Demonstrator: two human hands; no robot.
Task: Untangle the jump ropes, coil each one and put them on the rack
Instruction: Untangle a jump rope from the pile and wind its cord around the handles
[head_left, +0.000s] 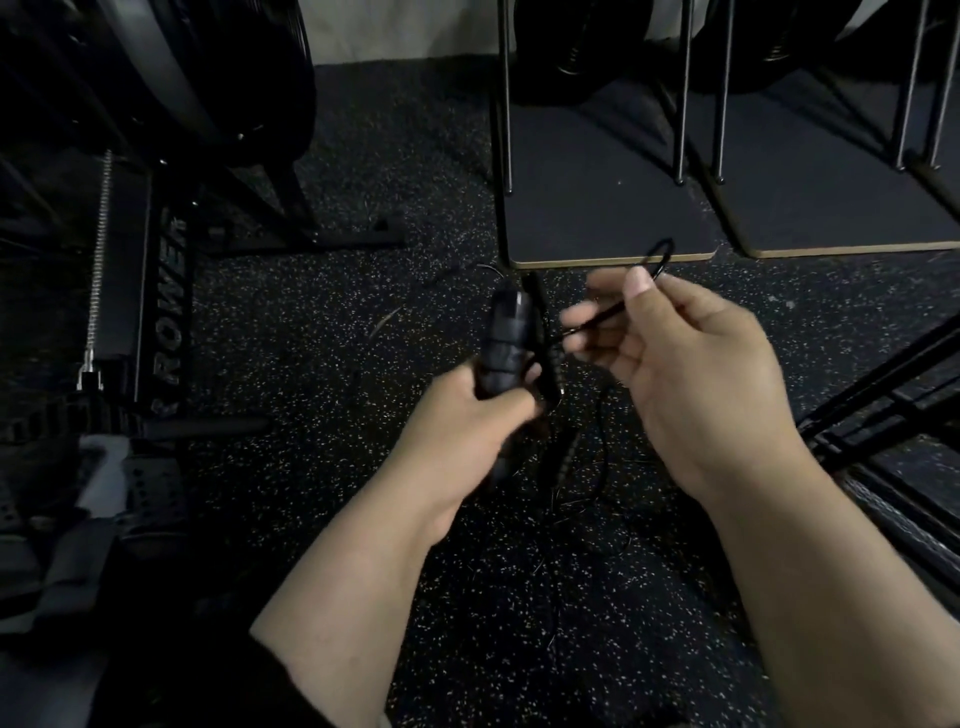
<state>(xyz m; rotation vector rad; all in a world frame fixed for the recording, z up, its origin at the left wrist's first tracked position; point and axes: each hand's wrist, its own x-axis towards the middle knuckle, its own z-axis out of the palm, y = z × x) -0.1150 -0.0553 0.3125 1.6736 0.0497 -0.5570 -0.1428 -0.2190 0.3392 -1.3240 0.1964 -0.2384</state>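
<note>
the black speckled rubber floor (332, 322) carries a rowing machine (156, 291) at the left and two dark flat boards (597, 208) at the back. thin black rope strands (608, 457) trail over the floor below the hands.

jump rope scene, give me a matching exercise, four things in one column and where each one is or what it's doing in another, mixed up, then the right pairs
Things:
1. left hand
2. right hand
3. rowing machine
4. flat boards

Places or states:
A. lying on the floor at the far right, thin metal legs standing on them
B. pinching a thin black cord that loops up past the thumb
C. at the left edge, partly readable lettering on its rail
D. gripping black jump rope handles upright

Pairs: 1-D, 2-B, 3-C, 4-A
</note>
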